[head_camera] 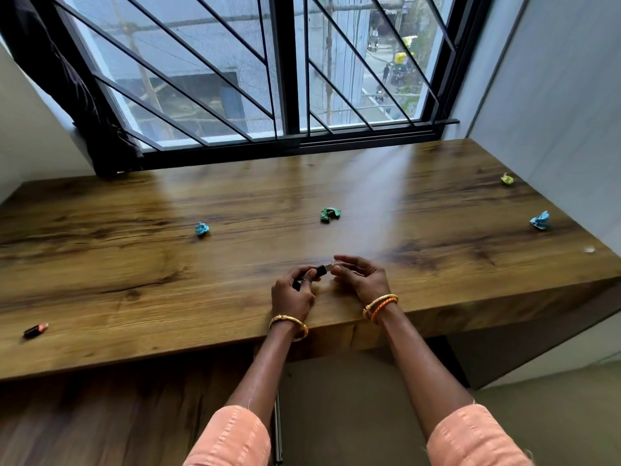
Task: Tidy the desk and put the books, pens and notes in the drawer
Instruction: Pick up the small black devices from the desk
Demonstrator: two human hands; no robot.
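Over the near edge of the wooden desk [134, 264], my left hand [293, 290] grips a small black marker-like object [319, 271]. Right beside it, my right hand [361, 275] pinches a small clear piece [337, 263], maybe its cap, at the object's tip. Several crumpled paper notes lie on the desk: a light blue one [202, 229] left of middle, a green one [330, 214] in the middle, a blue one [540, 220] at the right and a yellow one [507, 178] at the far right. A short black and red marker [36, 330] lies at the near left edge.
A barred window [285, 72] runs along the desk's far side, with a dark curtain [67, 82] bunched at its left. White walls close both ends. A small white scrap [589, 250] lies by the right edge. Below the desk front is a metal handle [277, 428].
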